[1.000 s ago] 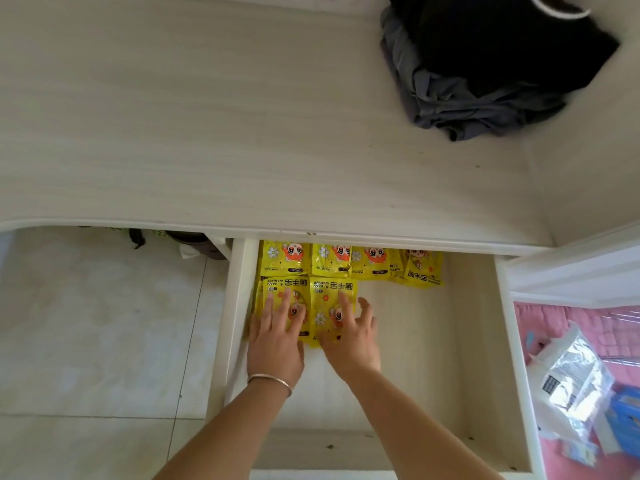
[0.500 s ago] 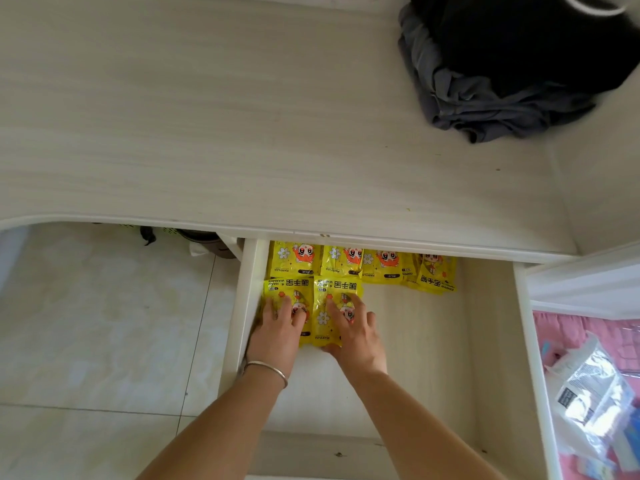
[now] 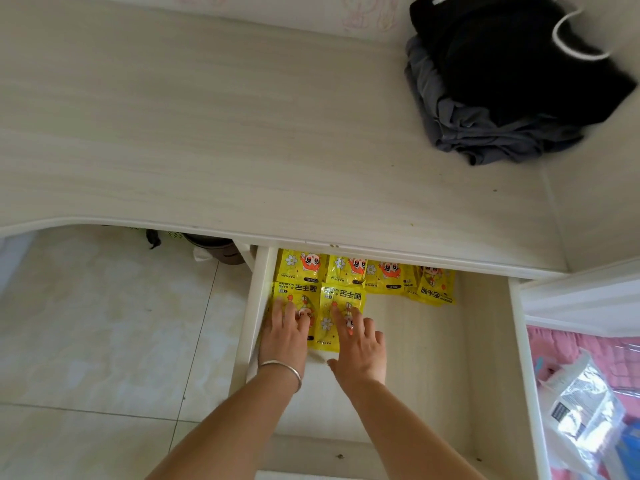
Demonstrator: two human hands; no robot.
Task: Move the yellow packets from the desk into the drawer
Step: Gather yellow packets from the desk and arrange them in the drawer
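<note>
Both hands stayed flat with only slight shifting, left hand [image 3: 284,336] and right hand [image 3: 360,341] pressing two yellow hand-warmer packets [image 3: 320,306], fingers straight and spread. That probably squared them into the drawer [image 3: 450,358] at 9 o'clock; the desk [image 3: 207,133] held no packets.

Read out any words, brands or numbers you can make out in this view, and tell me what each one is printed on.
"HAND WARMER": on the yellow packet under the left hand, upside down.
"暖手宝": on the same packet, on the packet under the right hand, and on the rightmost packet.
"HAND": on a back-row packet, partly hidden.
Small brand line on the back-row packets: too blurred to read.
Black label on the clear plastic bag: too small to read.
</note>
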